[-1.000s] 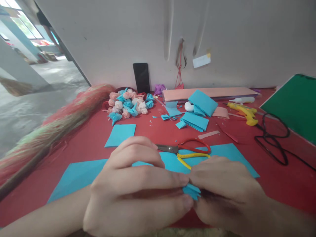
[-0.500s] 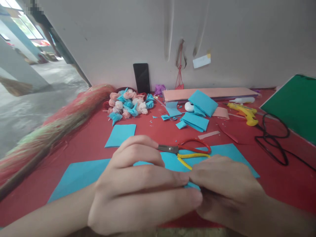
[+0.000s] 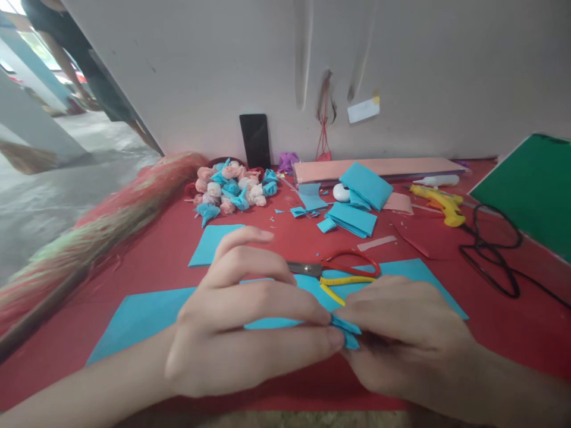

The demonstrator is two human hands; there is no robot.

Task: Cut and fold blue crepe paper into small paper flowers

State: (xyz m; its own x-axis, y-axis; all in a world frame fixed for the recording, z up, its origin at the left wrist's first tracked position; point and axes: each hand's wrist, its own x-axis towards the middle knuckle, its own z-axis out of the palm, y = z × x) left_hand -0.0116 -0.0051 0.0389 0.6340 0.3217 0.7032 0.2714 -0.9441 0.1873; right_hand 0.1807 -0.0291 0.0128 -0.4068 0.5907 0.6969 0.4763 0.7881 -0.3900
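Note:
Between my two hands is a small folded piece of blue paper. My left hand pinches its left end with thumb and index finger, the other fingers loosely curved. My right hand is closed at the paper's right side, its fingertips partly hidden. Just beyond my hands, scissors with red and yellow handles lie on a large blue sheet. A smaller blue sheet is behind my left hand, and another blue sheet extends under my left forearm.
Paper roses, a black phone, folded blue paper and a pink strip pack sit at the back of the red table. A yellow glue gun with black cord is right. A person stands far left.
My left fingers have drawn back slightly to the left, and more of the folded blue paper shows between my hands. A person has come further into view at the upper left.

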